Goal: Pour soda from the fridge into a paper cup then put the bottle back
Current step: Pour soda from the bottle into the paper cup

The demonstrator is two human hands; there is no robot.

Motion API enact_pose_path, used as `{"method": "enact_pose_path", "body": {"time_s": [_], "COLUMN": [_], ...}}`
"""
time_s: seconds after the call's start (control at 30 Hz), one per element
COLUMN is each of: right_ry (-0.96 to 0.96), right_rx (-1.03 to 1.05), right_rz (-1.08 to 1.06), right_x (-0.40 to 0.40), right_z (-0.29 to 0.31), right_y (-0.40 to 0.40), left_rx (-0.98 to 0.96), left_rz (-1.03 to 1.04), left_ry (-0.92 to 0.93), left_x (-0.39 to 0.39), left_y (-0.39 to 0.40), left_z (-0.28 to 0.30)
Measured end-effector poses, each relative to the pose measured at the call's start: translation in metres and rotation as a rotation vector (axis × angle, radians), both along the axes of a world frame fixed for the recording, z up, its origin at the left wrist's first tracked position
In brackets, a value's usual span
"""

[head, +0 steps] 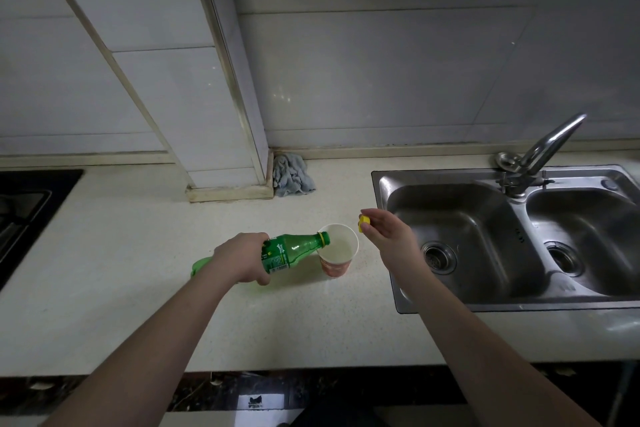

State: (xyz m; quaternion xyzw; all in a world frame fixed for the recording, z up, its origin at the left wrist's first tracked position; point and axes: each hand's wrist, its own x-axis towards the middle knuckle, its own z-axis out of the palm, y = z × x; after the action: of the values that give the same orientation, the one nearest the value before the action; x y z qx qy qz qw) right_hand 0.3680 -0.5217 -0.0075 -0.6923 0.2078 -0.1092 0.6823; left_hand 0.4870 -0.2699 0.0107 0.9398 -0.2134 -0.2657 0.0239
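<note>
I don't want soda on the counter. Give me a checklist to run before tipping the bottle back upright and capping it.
1. Bottle mouth over the cup: ok. The green bottle lies nearly level, its neck over the rim of the paper cup.
2. Grip on the bottle: ok. The left hand wraps its middle.
3. Cap ready: ok. The right hand pinches the yellow cap beside the cup.
4. Cup standing upright on the counter: ok.
5. Fill level: cannot tell exactly; liquid shows inside, below the rim.
6. Soda still flowing: cannot tell.
</note>
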Motion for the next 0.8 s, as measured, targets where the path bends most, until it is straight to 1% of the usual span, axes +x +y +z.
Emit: {"method": "enact_pose_path", "body": {"time_s": [0.8], "right_ry": [0.006], "right_rx": [0.001], "right_rz": [0.011], "right_x": [0.0014], "right_z": [-0.0003], "right_y": [0.0009], "left_rx": [0.023], "left_rz": [-0.009], "left_ry": [-0.007], "left_x": [0.0031], "left_y": [0.0007], "left_z": [0.0003]}}
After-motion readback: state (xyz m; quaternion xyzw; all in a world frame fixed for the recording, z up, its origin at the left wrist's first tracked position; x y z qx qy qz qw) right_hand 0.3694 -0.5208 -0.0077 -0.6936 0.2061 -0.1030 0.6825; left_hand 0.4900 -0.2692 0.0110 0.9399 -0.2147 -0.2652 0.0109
